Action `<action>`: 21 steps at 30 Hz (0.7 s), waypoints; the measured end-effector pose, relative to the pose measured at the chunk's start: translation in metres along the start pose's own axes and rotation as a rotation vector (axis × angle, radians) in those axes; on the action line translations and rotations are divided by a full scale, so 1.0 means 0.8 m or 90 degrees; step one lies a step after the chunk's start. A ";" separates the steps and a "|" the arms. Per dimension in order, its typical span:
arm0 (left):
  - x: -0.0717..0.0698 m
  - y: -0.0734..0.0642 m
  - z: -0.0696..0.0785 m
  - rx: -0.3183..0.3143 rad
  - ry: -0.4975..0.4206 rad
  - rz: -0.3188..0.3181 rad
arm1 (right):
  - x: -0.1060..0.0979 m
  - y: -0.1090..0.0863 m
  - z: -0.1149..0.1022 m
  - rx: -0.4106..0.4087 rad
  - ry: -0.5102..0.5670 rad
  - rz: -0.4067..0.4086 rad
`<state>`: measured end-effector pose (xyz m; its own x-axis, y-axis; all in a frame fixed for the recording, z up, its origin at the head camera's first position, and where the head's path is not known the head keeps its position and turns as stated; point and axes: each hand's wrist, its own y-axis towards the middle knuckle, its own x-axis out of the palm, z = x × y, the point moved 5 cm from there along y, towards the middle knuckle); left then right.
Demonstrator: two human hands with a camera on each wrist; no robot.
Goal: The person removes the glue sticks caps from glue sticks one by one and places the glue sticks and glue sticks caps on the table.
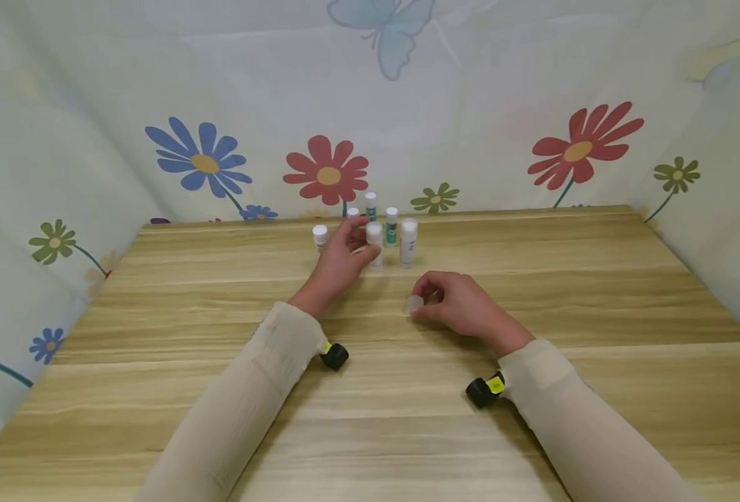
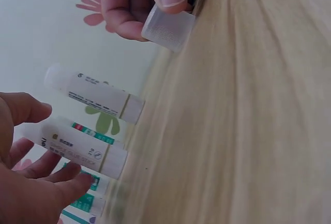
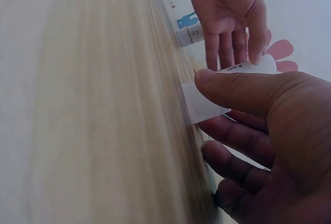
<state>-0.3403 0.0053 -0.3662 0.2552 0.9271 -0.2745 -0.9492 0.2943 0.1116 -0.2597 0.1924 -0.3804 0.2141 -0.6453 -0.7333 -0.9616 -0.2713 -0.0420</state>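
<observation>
A right hand (image 1: 460, 302) pinches a ribbed translucent cap (image 1: 414, 305), likely light, stiff plastic best held by its ridges, at a wooden table (image 1: 407, 446). At the cap's eleven o'clock, a left hand (image 1: 341, 259), fingers loosely spread, surrounds an upright glue stick (image 2: 77, 148), probably smooth, tippy, best taken mid-barrel; contact is unclear.

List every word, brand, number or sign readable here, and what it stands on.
"GLUE STICK": the white glue stick beside the left hand.
"ne": same stick, rest of the word unclear.
Too small or blurred to read: remaining print there, the white stick right of it, green-labelled sticks, leftmost stick, yellow wrist tags.
</observation>
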 end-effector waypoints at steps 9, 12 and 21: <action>0.005 0.004 -0.014 -0.057 0.031 0.014 | 0.000 0.001 0.000 -0.004 -0.004 -0.001; 0.004 0.006 -0.018 -0.062 0.029 0.021 | 0.000 0.000 -0.001 -0.009 -0.004 0.000; 0.004 0.008 -0.027 -0.053 0.022 0.020 | 0.001 -0.001 -0.002 -0.007 -0.004 -0.002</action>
<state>-0.3494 0.0052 -0.3873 0.2191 0.9266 -0.3055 -0.9692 0.2427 0.0409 -0.2588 0.1909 -0.3799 0.2162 -0.6403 -0.7370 -0.9589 -0.2815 -0.0367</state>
